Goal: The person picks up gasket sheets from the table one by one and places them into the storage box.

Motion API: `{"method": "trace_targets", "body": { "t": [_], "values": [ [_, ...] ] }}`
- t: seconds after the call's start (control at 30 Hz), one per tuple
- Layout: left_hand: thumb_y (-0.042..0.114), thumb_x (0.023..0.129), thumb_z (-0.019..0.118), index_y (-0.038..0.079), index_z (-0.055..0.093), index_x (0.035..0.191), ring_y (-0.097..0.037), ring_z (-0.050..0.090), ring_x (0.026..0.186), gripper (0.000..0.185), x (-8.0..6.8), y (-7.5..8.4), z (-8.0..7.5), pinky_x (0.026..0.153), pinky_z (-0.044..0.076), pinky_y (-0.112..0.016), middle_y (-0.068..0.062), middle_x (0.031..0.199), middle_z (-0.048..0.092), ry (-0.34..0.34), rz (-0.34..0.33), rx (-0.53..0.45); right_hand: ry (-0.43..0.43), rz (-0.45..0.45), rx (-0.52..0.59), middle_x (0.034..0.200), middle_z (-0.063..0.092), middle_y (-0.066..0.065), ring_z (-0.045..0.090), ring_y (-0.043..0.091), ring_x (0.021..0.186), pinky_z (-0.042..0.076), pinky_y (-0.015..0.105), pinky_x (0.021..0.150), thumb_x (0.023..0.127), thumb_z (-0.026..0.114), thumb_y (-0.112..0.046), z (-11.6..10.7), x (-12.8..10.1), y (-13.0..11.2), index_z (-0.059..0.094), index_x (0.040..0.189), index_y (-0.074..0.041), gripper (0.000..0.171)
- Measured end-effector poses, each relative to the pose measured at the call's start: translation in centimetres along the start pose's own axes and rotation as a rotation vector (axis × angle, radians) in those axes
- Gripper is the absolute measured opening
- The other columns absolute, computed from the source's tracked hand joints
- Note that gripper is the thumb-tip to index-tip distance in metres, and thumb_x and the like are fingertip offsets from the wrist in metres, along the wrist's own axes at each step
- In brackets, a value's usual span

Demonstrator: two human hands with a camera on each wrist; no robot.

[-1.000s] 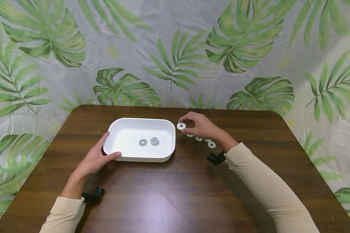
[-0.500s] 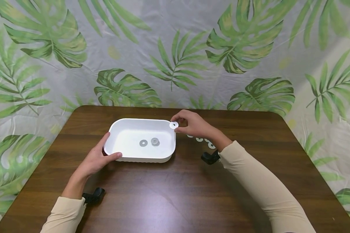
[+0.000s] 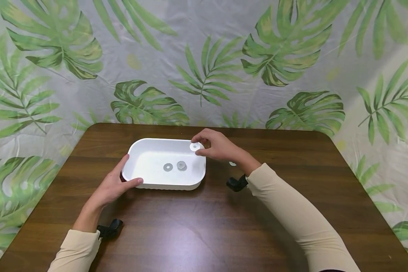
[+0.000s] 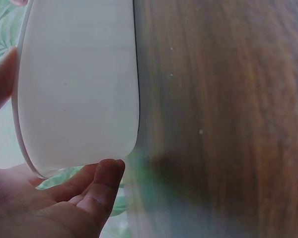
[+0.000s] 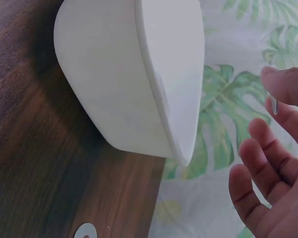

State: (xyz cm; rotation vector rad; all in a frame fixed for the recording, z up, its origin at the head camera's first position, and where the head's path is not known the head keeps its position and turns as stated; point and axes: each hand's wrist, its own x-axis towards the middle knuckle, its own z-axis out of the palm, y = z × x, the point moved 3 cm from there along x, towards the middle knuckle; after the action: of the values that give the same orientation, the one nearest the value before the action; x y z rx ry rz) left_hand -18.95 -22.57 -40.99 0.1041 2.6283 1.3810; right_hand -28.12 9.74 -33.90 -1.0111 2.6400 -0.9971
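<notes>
Just above centre of the head view, my right hand (image 3: 217, 147) now holds a white washer (image 3: 195, 147) over the far right corner of the white tray (image 3: 146, 177). A second ago that washer hung clear of the tray, to the right of its rim and above the row of loose washers on the table; half a second ago it was level with the rim. It has travelled leftward and now sits inside the tray's outline. I judge the carry to be almost finished, with only the release left.

Grip, right: thumb and forefinger pinch the washer by its edge, flat face toward the head camera; the other fingers are loosely curved beside it. In the right wrist view only a thin sliver of the washer shows at the fingertip (image 5: 288, 87), upper right of the frame, so the pinch is confirmed from the head view alone.

Grip, left: my left hand (image 3: 113, 185) rests on the tray's near left corner, thumb (image 3: 133, 182) along the front wall, fingers straight against the left end. It has not shifted over the second.

Two grey washers (image 3: 175, 166) lie flat on the tray floor, centre. One spare washer (image 3: 232, 163) shows right of the tray; my right wrist hides any others.
</notes>
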Motion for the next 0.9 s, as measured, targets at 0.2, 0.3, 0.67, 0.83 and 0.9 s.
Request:
{"method": "trace_targets", "body": {
  "t": [0.2, 0.3, 0.67, 0.83, 0.9],
  "values": [
    [0.034, 0.087, 0.074, 0.007, 0.001, 0.16, -0.045, 0.025, 0.146, 0.107, 0.04, -0.09, 0.19, 0.115, 0.025, -0.059, -0.031, 0.162, 0.015, -0.002, -0.01, 0.009, -0.01, 0.032, 0.006, 0.123, 0.06, 0.009, 0.057, 0.031, 0.106, 0.05, 0.045, 0.092, 0.09, 0.073, -0.017, 0.19, 0.03, 0.18, 0.066, 0.121, -0.011, 0.033],
    [0.034, 0.087, 0.075, 0.006, 0.001, 0.16, -0.045, 0.025, 0.146, 0.107, 0.03, -0.06, 0.23, 0.115, 0.025, -0.059, -0.031, 0.162, 0.015, -0.003, -0.013, 0.011, -0.004, 0.04, -0.003, 0.124, 0.06, 0.011, 0.057, 0.027, 0.104, 0.05, 0.042, 0.091, 0.089, 0.073, -0.017, 0.28, 0.08, 0.31, 0.067, 0.12, -0.011, 0.033],
    [0.031, 0.088, 0.075, 0.006, 0.001, 0.16, -0.044, 0.025, 0.146, 0.106, 0.05, 0.04, 0.03, 0.115, 0.025, -0.059, -0.032, 0.162, 0.016, -0.001, -0.004, -0.006, 0.008, 0.011, -0.024, 0.122, 0.061, 0.008, 0.057, 0.029, 0.104, 0.047, 0.035, 0.084, 0.088, 0.074, -0.02, 0.59, 0.52, 0.36, 0.068, 0.119, -0.013, 0.032],
    [0.031, 0.088, 0.074, 0.005, 0.002, 0.16, -0.044, 0.024, 0.146, 0.106, 0.04, 0.01, -0.03, 0.115, 0.024, -0.059, -0.031, 0.162, 0.015, 0.005, 0.002, -0.013, 0.009, -0.005, -0.024, 0.122, 0.061, 0.01, 0.055, 0.029, 0.103, 0.045, 0.032, 0.08, 0.088, 0.075, -0.02, 0.71, 0.65, 0.32, 0.067, 0.12, -0.012, 0.034],
    [0.031, 0.088, 0.074, 0.005, 0.002, 0.16, -0.044, 0.024, 0.146, 0.106, 0.02, 0.01, -0.03, 0.115, 0.024, -0.059, -0.031, 0.162, 0.015, 0.005, 0.001, -0.015, 0.006, -0.006, -0.015, 0.124, 0.061, 0.012, 0.056, 0.029, 0.105, 0.045, 0.033, 0.081, 0.088, 0.075, -0.02, 0.78, 0.65, 0.42, 0.066, 0.123, -0.01, 0.037]
  ]
}}
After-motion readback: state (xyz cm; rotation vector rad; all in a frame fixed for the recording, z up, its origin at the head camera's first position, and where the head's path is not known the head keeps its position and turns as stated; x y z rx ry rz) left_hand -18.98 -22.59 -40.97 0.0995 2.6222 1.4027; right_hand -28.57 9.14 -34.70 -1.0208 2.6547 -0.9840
